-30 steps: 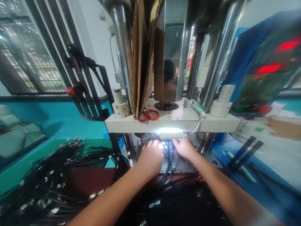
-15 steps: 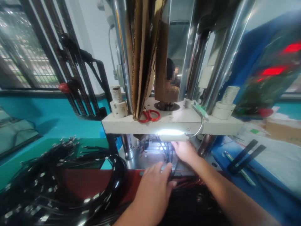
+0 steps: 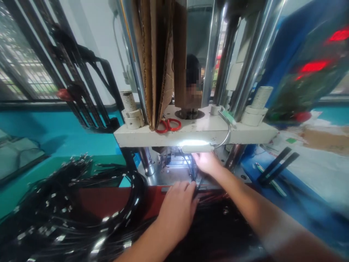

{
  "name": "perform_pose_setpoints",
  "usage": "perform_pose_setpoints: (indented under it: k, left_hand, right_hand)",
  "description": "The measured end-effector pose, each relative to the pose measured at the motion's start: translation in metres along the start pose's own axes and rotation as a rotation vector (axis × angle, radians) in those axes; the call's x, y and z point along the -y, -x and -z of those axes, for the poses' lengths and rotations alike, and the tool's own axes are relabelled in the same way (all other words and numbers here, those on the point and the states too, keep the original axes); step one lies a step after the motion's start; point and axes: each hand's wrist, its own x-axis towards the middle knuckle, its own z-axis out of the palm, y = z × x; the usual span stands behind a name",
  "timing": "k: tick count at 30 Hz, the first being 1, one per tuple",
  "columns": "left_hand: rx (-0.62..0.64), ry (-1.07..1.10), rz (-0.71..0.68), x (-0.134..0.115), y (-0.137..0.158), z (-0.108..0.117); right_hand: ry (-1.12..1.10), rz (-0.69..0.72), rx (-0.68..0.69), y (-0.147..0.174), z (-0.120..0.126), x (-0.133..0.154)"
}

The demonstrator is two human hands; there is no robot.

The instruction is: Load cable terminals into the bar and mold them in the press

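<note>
Bent fingers on the bare left hand [image 3: 177, 207] are held close together, loosely curled, right at the near edge of the silvery metal base plate [image 3: 160, 177]; slim black cables [image 3: 193, 169] are run down to their tips, but whether any is pinched cannot be told. Up at the bare right hand [image 3: 207, 162], the thumb side is turned toward those same cables, the fingertips half covered by the slim white lamp bar [image 3: 197, 149], so its grip can't be made out either! The cables are stretched between the two hands, over the plate, their far ends washed by the lamp's glare beside a shiny metal block [image 3: 176, 161].

Just above, the lamp is set before the thick cream-painted crossplate [image 3: 147, 139], where red-handled scissors [image 3: 173, 124] are laid by upright brown cardboard sheets [image 3: 155, 65]. Out left, a thick looped bundle of black cables [image 3: 136, 200] is spread over the dark red tabletop [image 3: 109, 198] and green tray [image 3: 105, 162]. Out right, two flat black strips [image 3: 282, 165] are seen on the blue surface [image 3: 249, 163].
</note>
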Motion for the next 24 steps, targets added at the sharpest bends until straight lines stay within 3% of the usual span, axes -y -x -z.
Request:
perform_pose_setpoints:
  k: [18, 24]
  left_hand:
    - [-0.052, 0.03, -0.023, 0.003, 0.001, 0.004]
    - [-0.037, 0.014, -0.011, 0.005, 0.002, 0.003]
  right_hand:
    - [0.215, 0.109, 0.138, -0.006, 0.016, 0.022]
    - [0.167, 0.099, 0.069, -0.008, 0.012, 0.008]
